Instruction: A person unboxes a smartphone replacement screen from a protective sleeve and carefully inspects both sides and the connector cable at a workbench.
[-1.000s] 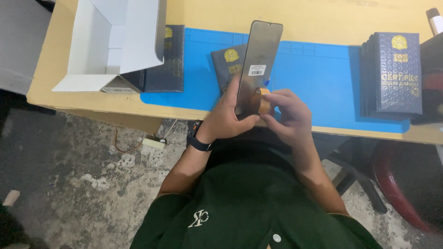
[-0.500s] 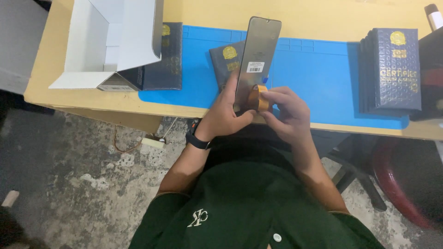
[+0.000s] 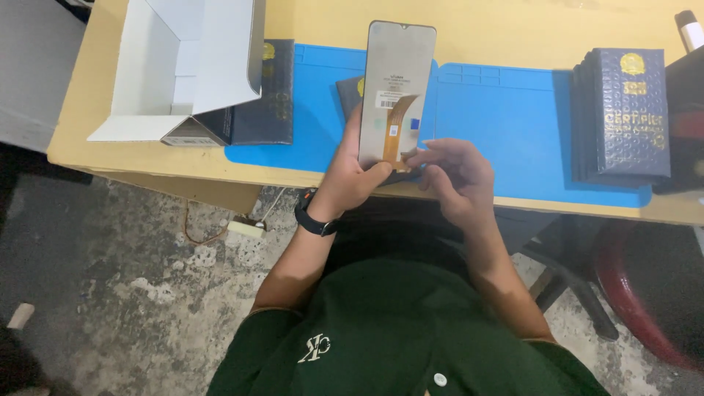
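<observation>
Two hands on one phone screen panel: left hand grips its lower edge, holding it upright above the blue mat, back side with orange flex cable facing up. Right hand is loosely curled, fingertips at the panel's bottom right corner. Open white box and stacked dark booklets sit on the table.

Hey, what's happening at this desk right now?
A person in a green shirt holds a phone screen panel upright in the left hand, its back with an orange ribbon cable facing them. The right hand touches its lower edge. Underneath lies a blue work mat; an open white box sits to the left, a stack of dark booklets to the right.
</observation>
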